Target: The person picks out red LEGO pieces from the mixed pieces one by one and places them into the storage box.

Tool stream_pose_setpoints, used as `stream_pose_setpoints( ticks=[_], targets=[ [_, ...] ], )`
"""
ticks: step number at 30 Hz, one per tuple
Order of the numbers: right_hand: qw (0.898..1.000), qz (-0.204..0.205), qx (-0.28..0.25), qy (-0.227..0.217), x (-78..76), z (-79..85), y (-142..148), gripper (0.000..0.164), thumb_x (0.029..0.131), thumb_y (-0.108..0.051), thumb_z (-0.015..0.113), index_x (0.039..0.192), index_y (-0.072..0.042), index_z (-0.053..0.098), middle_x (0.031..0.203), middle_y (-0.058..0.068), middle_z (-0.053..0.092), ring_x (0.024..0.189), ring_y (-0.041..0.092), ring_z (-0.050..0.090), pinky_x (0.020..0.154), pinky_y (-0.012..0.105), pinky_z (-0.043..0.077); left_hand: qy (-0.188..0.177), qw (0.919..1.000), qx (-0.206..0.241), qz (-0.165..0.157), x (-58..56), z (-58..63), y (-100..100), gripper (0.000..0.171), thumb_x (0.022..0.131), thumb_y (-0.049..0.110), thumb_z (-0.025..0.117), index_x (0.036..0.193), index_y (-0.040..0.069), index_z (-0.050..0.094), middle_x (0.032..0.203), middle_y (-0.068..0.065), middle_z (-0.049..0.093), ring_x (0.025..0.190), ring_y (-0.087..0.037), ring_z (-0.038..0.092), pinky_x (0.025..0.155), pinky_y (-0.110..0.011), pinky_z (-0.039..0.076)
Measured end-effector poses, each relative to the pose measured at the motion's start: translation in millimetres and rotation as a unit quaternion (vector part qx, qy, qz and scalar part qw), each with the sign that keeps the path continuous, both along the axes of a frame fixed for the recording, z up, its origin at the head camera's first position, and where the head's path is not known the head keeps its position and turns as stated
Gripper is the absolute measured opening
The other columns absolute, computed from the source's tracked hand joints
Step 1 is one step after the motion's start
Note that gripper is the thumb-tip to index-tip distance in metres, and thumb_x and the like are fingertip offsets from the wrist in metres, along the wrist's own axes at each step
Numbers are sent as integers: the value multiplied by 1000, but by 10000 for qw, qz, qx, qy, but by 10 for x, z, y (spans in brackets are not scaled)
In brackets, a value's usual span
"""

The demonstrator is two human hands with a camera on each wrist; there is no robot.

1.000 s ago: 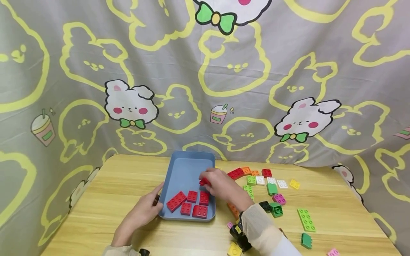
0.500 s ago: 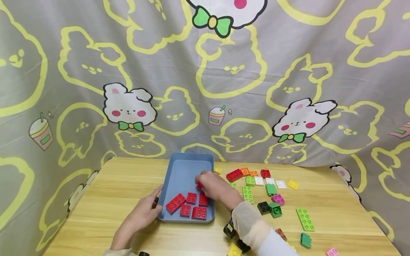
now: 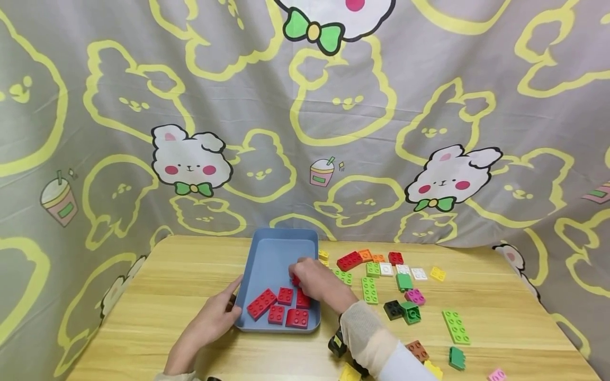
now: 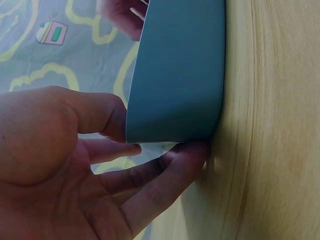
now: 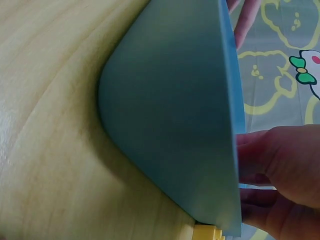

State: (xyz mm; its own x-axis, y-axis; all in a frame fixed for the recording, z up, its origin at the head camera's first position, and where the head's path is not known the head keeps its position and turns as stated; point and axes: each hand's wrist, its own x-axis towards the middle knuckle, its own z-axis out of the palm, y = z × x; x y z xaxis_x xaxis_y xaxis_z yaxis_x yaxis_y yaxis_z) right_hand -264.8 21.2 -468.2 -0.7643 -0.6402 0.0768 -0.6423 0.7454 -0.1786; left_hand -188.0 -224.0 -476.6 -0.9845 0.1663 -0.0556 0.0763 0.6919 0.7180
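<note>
A blue-grey tray (image 3: 274, 259) stands on the table with several red building bricks (image 3: 261, 304) grouped at its near end. On its left side my left hand (image 3: 212, 319) holds the wall; in the left wrist view the thumb is at the rim and the fingertips press the outer side of the tray (image 4: 175, 75). My right hand (image 3: 316, 280) reaches over the right wall and pinches a red brick (image 3: 296, 280), mostly covered by the fingers. From the right wrist, the tray wall (image 5: 170, 110) hides the fingertips of the right hand (image 5: 290, 170).
Loose bricks lie to the right of the tray: a long red brick (image 3: 350, 260), a small red brick (image 3: 395, 258), light green bricks (image 3: 455, 326), white bricks (image 3: 419, 273), black (image 3: 393, 309) and brown (image 3: 417, 350) ones. A patterned curtain (image 3: 267, 106) hangs behind the table.
My right hand has shifted slightly left and down over the tray with the red brick between its fingers. The left hand keeps its hold on the tray's side.
</note>
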Motion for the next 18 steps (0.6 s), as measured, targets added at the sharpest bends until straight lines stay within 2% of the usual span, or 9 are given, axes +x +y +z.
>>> stream_pose_setpoints(
  ticks=[3, 6, 12, 18],
  targets=[
    [9999, -23, -94, -110, 13, 28, -9, 20, 81, 3, 67, 94, -10, 73, 85, 2, 62, 74, 11, 58, 64, 21, 54, -31, 10000, 17, 45, 15, 6, -10, 72, 84, -4, 56, 152, 1, 34, 91, -10, 62, 75, -16, 55, 63, -33, 51],
    [9997, 52, -247, -23, 31, 75, 11, 20, 83, 1, 68, 100, -8, 74, 90, 4, 64, 77, 13, 59, 67, 23, 55, -54, 10000, 29, 68, 24, 14, -14, 72, 84, -5, 56, 152, 1, 34, 90, -10, 62, 74, -16, 55, 62, -32, 51],
    [9944, 295, -1002, 153, 23, 183, 152, 17, 87, -5, 68, 103, -5, 73, 100, 7, 68, 87, 18, 63, 77, 32, 57, 33, 10000, 41, -4, 19, 25, -6, 71, 84, -5, 56, 152, 0, 34, 92, -12, 63, 74, -16, 55, 61, -32, 51],
    [9896, 188, -1416, 159, -42, 228, 347, 22, 88, -6, 67, 109, -8, 71, 107, 4, 69, 97, 18, 64, 84, 33, 56, 59, 9999, 117, -101, 28, 20, 2, 72, 84, -6, 57, 151, -2, 34, 91, -13, 63, 70, -16, 55, 57, -31, 51]
  ],
)
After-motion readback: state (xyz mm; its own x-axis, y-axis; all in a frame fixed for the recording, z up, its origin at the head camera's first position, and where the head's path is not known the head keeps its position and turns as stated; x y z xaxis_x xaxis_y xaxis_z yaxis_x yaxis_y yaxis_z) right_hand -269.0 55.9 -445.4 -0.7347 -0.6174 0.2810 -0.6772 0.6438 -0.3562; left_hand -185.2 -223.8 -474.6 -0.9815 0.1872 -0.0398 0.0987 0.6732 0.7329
